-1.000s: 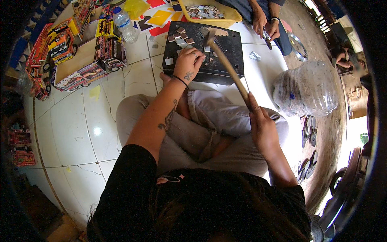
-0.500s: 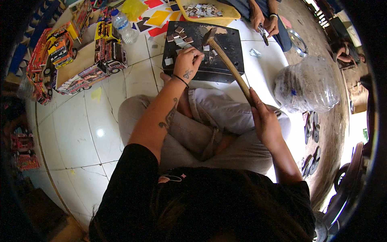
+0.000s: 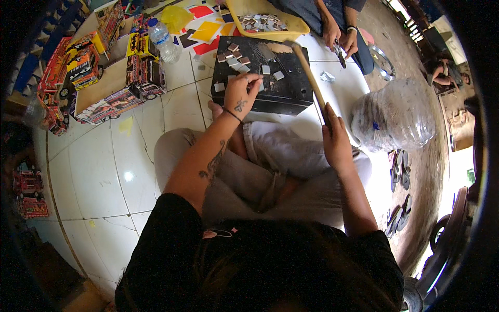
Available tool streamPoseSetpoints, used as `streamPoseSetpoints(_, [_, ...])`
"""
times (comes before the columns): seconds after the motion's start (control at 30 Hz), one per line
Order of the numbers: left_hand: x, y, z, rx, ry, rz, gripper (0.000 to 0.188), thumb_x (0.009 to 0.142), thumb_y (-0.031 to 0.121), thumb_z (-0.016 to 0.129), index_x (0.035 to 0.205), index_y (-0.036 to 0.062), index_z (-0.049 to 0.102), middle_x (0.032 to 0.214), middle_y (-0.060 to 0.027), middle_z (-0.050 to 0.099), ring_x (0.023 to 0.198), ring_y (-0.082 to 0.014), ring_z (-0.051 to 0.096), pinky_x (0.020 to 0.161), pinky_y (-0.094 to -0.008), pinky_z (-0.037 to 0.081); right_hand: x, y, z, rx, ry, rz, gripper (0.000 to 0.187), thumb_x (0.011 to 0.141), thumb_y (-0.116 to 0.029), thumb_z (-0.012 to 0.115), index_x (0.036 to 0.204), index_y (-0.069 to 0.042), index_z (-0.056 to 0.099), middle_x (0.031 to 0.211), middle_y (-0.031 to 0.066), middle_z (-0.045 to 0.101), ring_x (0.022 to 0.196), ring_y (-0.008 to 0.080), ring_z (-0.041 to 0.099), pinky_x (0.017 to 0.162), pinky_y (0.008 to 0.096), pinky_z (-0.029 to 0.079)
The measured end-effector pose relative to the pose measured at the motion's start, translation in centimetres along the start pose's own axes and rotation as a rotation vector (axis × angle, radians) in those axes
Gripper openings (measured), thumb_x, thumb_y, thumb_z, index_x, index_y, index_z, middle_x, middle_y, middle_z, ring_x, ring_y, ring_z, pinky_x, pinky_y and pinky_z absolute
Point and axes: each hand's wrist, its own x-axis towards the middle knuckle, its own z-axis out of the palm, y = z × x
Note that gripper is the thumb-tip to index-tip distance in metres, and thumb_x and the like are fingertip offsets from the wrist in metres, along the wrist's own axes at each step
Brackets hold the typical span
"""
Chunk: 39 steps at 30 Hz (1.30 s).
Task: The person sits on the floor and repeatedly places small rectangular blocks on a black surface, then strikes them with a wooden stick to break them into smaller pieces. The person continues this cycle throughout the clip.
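Observation:
My right hand (image 3: 338, 141) is closed around the wooden handle of a hammer (image 3: 313, 78), which is raised over the right side of a black box-like block (image 3: 291, 98). My left hand (image 3: 243, 88) rests over the block's near middle, its fingertips pinched together; whatever they hold is too small to make out. Beside those fingers lie small flat square pieces (image 3: 278, 75), silvery grey. More squares (image 3: 227, 54), some with brown faces, are scattered at the block's left. The hammer's head is blurred near the block's far right corner.
A yellow basin (image 3: 299, 25) of similar squares stands beyond the block. Opposite, another person's hands (image 3: 339, 39) hold a dark tool. Colourful toy trucks (image 3: 112, 99) and a water bottle (image 3: 164, 41) stand at left. A clear plastic-wrapped bundle (image 3: 395, 114) sits at right.
The hammer's head has swung right, from above the block's middle to its far right corner. My left hand stays at nearly the same spot over the block. The whole view has shifted slightly.

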Motion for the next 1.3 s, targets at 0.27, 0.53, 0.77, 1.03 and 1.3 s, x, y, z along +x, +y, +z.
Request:
streamPoseSetpoints(0.27, [-3.6, 6.8, -3.8, 0.196, -0.201, -0.028, 0.011, 0.081, 0.013, 0.064, 0.079, 0.0025, 0.066, 0.072, -0.0108, 0.062, 0.068, -0.0258, 0.061, 0.067, -0.0358, 0.045, 0.6, 0.2, 3.8, -0.338, 0.219, -0.064, 0.055, 0.083, -0.009, 0.060, 0.134, -0.009, 0.041, 0.110, 0.0221, 0.052, 0.083, 0.0382, 0.060, 0.070, 0.0432, 0.050])
streamPoseSetpoints(0.53, [-6.5, 12.3, -3.7, 0.534, -0.196, 0.155, 0.009, 0.077, 0.014, 0.064, 0.079, 0.0052, 0.061, 0.078, -0.0109, 0.057, 0.079, -0.0281, 0.056, 0.082, -0.0399, 0.039, 1.5, -7.0, 3.5, 0.457, 0.020, -0.069, 0.014, 0.079, -0.011, 0.071, 0.087, 0.000, 0.066, 0.073, 0.0053, 0.063, 0.060, 0.0097, 0.055, 0.051, 0.0233, 0.041])
streamPoseSetpoints(0.77, [-6.6, 13.7, -5.5, -0.455, -0.390, -0.346, 0.023, 0.092, 0.020, 0.054, 0.096, -0.0010, 0.063, 0.090, -0.0093, 0.065, 0.082, -0.0170, 0.062, 0.078, -0.0258, 0.045, 0.2, -7.1, 2.6, 0.827, 0.036, -0.244, 0.003, 0.080, -0.001, 0.065, 0.083, 0.000, 0.065, 0.079, 0.0053, 0.063, 0.068, 0.0108, 0.056, 0.060, 0.0227, 0.042])
streamPoseSetpoints(1.03, [-6.4, 14.1, -5.7, -0.589, -0.586, -0.408, 0.029, 0.098, 0.021, 0.046, 0.097, -0.0027, 0.063, 0.077, -0.0054, 0.064, 0.073, -0.0091, 0.058, 0.070, -0.0224, 0.046, -0.1, -6.6, 2.1, 1.013, -0.033, -0.272, 0.004, 0.084, -0.001, 0.063, 0.088, 0.000, 0.064, 0.084, 0.0046, 0.062, 0.072, 0.0096, 0.056, 0.064, 0.0228, 0.043])
streamPoseSetpoints(1.3, [-6.8, 14.1, -4.6, -0.741, -0.562, -0.513, 0.030, 0.099, 0.022, 0.043, 0.090, -0.0022, 0.059, 0.061, 0.0004, 0.048, 0.061, -0.0089, 0.050, 0.063, -0.0243, 0.045, -0.2, -6.4, 1.9, 1.079, -0.077, -0.174, 0.004, 0.087, -0.005, 0.063, 0.087, -0.001, 0.064, 0.082, 0.0023, 0.061, 0.074, 0.0078, 0.055, 0.066, 0.0211, 0.043])
